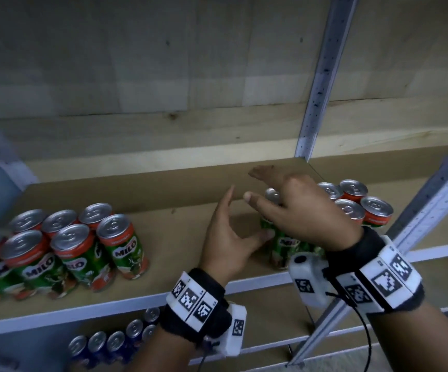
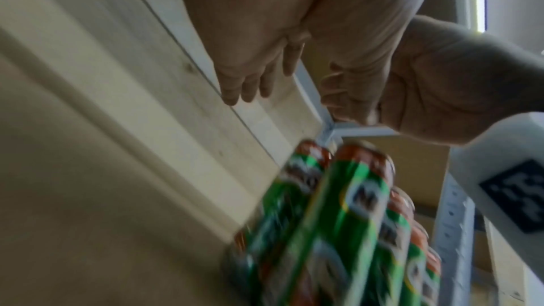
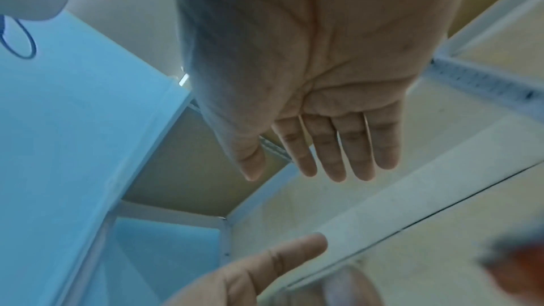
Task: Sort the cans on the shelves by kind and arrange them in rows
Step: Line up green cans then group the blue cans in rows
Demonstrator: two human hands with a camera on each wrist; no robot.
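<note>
Green and red Milo cans stand on the brown shelf point(image 1: 185, 216) in two clusters: a left group point(image 1: 70, 248) and a right group point(image 1: 351, 208). My left hand point(image 1: 225, 232) is open beside the right group, fingers straight, thumb tip touching the side of the nearest can point(image 1: 282, 245). My right hand point(image 1: 298, 208) hovers flat and open over that can's top, hiding most of it. In the left wrist view the cans point(image 2: 338, 218) are blurred below the left palm point(image 2: 265, 31). The right wrist view shows the right palm point(image 3: 309, 78) with straight fingers holding nothing.
Several blue cans point(image 1: 115, 342) stand on the shelf below. A perforated metal post point(image 1: 322, 76) rises at the back, and another post point(image 1: 432, 197) stands at the front right. A wooden board closes off the back. Bare shelf lies between the two Milo clusters.
</note>
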